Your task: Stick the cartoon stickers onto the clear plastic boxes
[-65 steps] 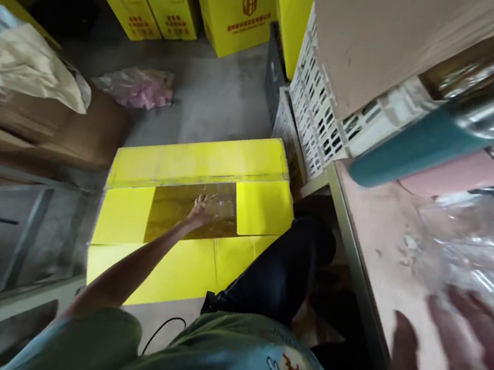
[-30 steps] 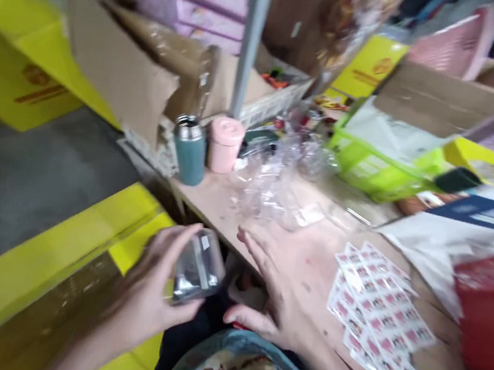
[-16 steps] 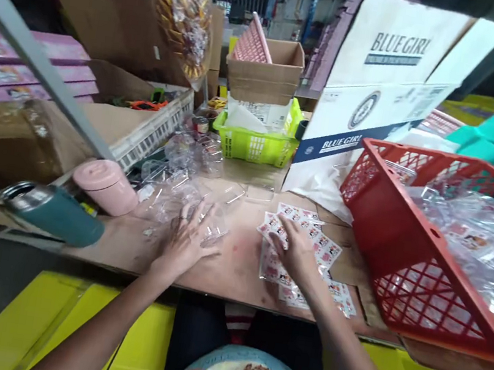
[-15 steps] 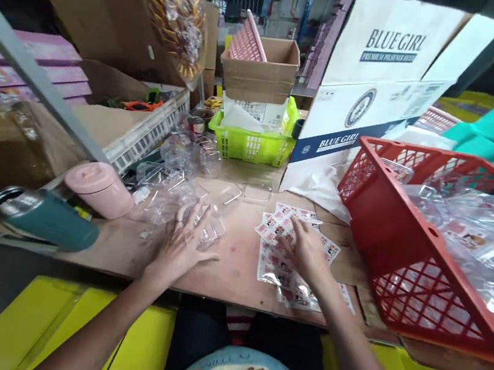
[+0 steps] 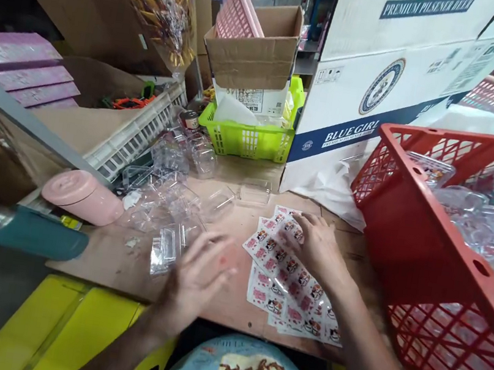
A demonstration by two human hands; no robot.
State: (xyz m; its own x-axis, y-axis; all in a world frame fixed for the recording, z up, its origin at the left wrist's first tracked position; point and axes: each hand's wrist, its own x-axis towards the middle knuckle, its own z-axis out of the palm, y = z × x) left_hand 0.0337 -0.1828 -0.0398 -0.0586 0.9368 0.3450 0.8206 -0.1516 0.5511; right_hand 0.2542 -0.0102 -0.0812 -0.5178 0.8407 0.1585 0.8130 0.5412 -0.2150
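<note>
My left hand point(image 5: 198, 277), blurred and holding nothing, has its fingers apart above the board near the table's front edge. Just left of it lies a clear plastic box point(image 5: 166, 250). My right hand point(image 5: 323, 249) is over a loose pile of sticker sheets point(image 5: 279, 261) printed with small cartoon figures and pink marks. Its fingers are bent in at the upper part of the top sheet, and the fingertips are partly hidden. Beyond my left hand lies a heap of clear plastic boxes point(image 5: 171, 192); another clear box point(image 5: 255, 191) lies apart behind the sheets.
A red crate point(image 5: 391, 213) with clear packages stands right, beside a white Blue Girl carton point(image 5: 344, 125). A lime basket point(image 5: 253, 143) holding a cardboard box point(image 5: 251, 62) is at the back. A pink cup point(image 5: 82, 196) and teal bottle point(image 5: 35, 232) lie left.
My left hand has moved from the heap of clear boxes toward me. My right hand stays at the sheets, its fingers more bent. The view has shifted and tilted down.
</note>
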